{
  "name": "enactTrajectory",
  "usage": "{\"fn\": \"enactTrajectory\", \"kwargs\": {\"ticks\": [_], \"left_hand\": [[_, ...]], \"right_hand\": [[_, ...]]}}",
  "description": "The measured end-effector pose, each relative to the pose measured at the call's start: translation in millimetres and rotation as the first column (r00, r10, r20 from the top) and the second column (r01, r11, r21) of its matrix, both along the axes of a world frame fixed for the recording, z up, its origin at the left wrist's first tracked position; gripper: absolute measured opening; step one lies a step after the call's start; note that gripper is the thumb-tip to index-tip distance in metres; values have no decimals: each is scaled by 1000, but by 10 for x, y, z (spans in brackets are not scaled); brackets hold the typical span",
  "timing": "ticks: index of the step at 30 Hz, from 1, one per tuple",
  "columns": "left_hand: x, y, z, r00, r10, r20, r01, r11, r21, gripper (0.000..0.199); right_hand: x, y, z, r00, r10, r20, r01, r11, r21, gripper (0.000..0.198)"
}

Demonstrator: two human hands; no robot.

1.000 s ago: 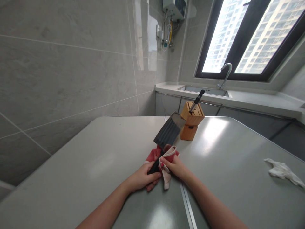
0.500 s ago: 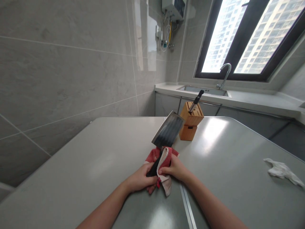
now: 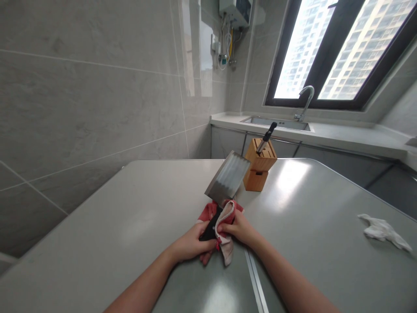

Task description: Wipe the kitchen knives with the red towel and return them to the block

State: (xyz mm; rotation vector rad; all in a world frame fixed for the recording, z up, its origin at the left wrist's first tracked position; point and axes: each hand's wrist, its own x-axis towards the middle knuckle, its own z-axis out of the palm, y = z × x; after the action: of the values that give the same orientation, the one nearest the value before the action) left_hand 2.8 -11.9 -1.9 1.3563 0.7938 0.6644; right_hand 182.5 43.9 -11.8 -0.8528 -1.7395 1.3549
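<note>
My left hand point(image 3: 195, 243) is closed round the black handle of a cleaver point(image 3: 229, 176), whose broad grey blade points up and away from me. Folded about the handle is a red and white cloth point(image 3: 226, 221), and its lower end hangs below. My right hand point(image 3: 239, 228) pinches this cloth against the right side of the handle near the blade. Part of the handle and some fingers are hidden by the cloth. Just beyond the blade stands a wooden knife block point(image 3: 257, 174) with one black-handled knife point(image 3: 267, 137) in it.
The hands are over a glossy grey table point(image 3: 107, 226) with a metal seam point(image 3: 256, 282). A crumpled white cloth or tissue point(image 3: 382, 232) lies at the right. Behind are a counter with a sink point(image 3: 276, 123), a faucet point(image 3: 306, 102) and a window. A tiled wall point(image 3: 91, 108) borders the left.
The cleaver's blade has turned slightly and now looks lighter with reflected light. Both hands keep their hold. The whole view has shifted a little.
</note>
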Motion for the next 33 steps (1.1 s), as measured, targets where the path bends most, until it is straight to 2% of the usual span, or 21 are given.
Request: {"fn": "enactTrajectory", "kwargs": {"ticks": [5,15,22,25,28,33], "left_hand": [[-8,7,8,1000,-15,2,15,1000,19,23],[-5,15,9,1000,-14,22,13,1000,26,27],[3,10,9,998,0,63,0,1000,3,26],[3,9,5,997,17,78,-16,1000,-11,27],[3,9,7,997,9,82,-9,1000,0,26],[3,11,-12,999,10,38,-12,999,50,27]], "right_hand": [[0,21,-49,999,-37,-21,36,999,-30,24],[-20,47,-96,986,-153,-72,148,987,-63,41],[-28,18,-84,969,-220,-111,205,970,-131,40],[-27,19,-81,971,-207,-120,189,972,-142,40],[-20,26,-75,982,-165,-91,156,983,-99,39],[-19,-18,-17,1000,0,18,0,1000,-3,33]]}}
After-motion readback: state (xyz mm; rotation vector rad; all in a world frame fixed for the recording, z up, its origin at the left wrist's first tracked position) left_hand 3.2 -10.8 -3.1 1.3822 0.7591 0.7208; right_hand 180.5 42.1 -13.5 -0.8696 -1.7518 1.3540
